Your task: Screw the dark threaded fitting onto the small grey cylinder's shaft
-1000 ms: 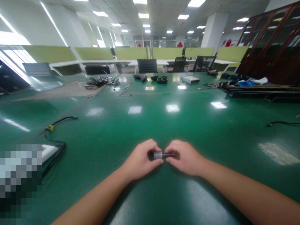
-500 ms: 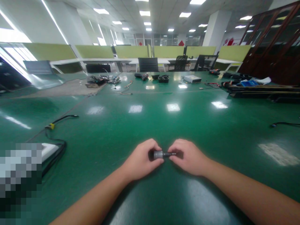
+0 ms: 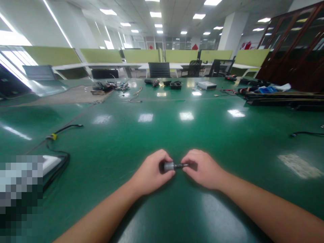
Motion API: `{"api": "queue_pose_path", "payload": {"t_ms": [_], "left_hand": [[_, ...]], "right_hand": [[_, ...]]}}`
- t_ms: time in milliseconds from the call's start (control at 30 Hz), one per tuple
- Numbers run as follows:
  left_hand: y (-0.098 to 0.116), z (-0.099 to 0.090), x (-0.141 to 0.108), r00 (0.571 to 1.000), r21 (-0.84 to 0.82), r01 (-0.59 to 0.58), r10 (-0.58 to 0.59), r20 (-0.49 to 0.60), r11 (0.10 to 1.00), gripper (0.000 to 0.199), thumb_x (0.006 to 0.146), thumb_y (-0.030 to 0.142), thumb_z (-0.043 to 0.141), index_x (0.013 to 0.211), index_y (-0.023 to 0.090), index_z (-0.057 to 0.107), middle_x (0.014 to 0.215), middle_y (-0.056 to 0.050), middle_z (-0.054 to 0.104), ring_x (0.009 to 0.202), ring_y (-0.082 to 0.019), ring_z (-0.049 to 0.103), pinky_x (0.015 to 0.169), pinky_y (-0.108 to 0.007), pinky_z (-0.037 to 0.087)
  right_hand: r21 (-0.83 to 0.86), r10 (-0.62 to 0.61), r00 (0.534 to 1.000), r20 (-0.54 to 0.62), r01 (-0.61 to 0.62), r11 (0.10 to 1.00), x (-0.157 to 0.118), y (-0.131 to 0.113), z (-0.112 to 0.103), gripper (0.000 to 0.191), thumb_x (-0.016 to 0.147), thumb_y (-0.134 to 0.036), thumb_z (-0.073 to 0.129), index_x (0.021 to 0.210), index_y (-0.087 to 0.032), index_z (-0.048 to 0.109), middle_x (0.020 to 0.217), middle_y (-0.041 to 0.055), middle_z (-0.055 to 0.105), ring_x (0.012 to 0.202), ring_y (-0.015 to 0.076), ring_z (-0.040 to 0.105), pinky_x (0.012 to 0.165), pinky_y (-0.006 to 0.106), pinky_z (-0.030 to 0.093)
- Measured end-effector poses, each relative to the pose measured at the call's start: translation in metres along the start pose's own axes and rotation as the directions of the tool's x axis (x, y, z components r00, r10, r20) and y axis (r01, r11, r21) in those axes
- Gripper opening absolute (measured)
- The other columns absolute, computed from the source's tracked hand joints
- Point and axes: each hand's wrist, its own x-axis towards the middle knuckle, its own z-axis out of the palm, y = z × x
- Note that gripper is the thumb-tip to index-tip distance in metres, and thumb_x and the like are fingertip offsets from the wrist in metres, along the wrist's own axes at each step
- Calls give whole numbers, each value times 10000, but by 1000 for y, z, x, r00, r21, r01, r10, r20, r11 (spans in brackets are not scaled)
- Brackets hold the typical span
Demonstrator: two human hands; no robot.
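Observation:
On the green table, a small grey metal cylinder with a thin dark shaft lies level between my hands. My left hand is curled round the cylinder at its left end, thumb in front and fingers behind. My right hand has its thumb and fingertips closed on the right end of the shaft. A short stretch of the shaft shows between the two hands. My palms hide both outer ends of the part.
A black cable with a yellow tag and a blurred-out device lie at the left. Another cable is at the right edge. Tools, a flat silver box and dark bars lie along the far side.
My left hand and the grey cylinder have shifted slightly left. A little more of the dark shaft shows between my hands. My right hand has hardly moved.

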Motion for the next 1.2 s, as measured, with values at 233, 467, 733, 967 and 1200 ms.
{"api": "queue_pose_path", "payload": {"t_ms": [233, 467, 733, 967, 1200], "left_hand": [[1, -1, 0, 1000, -14, 0, 0, 6, 1000, 174, 780, 202, 722, 911, 191, 609, 900, -4, 635, 818, -179, 597, 731, -291, 458], [-1, -1, 0, 1000, -15, -21, 21, 10, 1000, 178, 792, 225, 732, 913, 194, 605, 919, -7, 639, 837, -181, 601, 752, -299, 463], [0, -1, 0, 1000, -8, -13, 13, 13, 1000, 177, 785, 215, 733, 901, 195, 601, 906, -2, 633, 827, -179, 598, 742, -296, 460], [-2, 0, 1, 1000, -20, -8, 8, 19, 1000, 190, 780, 218, 745, 900, 194, 600, 899, -3, 630, 819, -180, 594, 734, -295, 455], [-3, 3, 2, 998, -57, -55, 56, 28, 997, 184, 782, 199, 733, 916, 193, 607, 917, -17, 625, 843, -187, 588, 749, -301, 454]], "right_hand": [[-105, 58, 998, 35, -54, 993, -3, 0, -11, 136, 791, -99, 691, 867, -211, 681, 853, 3, 679, 841, 183, 581, 760, 326, 406], [-154, 246, 969, 18, -241, 958, -3, 10, -23, 171, 732, -90, 678, 825, -230, 710, 838, 3, 683, 797, 184, 597, 712, 308, 434], [-70, 217, 975, 48, -213, 974, -2, 9, -18, 119, 746, -150, 705, 828, -231, 737, 825, 6, 692, 775, 177, 602, 711, 301, 443], [-29, 227, 972, 60, -226, 974, -1, 5, -16, 100, 797, -189, 712, 876, -239, 747, 851, 1, 703, 771, 166, 601, 709, 292, 430], [-46, 83, 993, 84, -79, 996, 5, -12, 2, 80, 880, -223, 693, 949, -234, 731, 909, 15, 713, 874, 189, 604, 819, 346, 400]]}}
